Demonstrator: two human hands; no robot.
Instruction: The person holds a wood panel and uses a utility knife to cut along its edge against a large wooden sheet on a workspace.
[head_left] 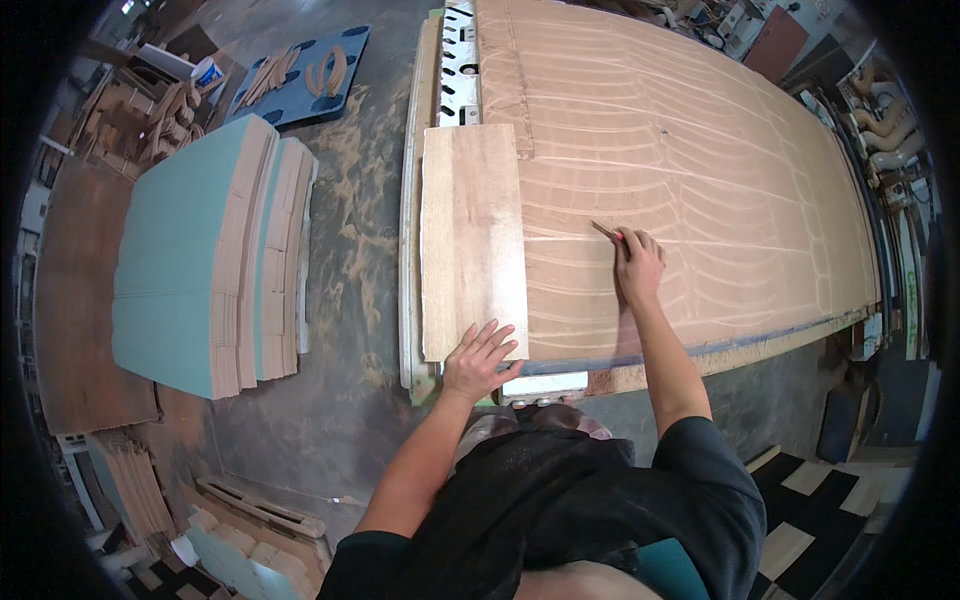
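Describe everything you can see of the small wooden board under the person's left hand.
The small wooden board is a flat, plain rectangle of light brown wood with visible grain, longer than it is wide. It lies flat on the near left corner of the large routed sheet, its long side running away from the person. The left hand presses, fingers spread, on its near edge. The right hand does not touch it.
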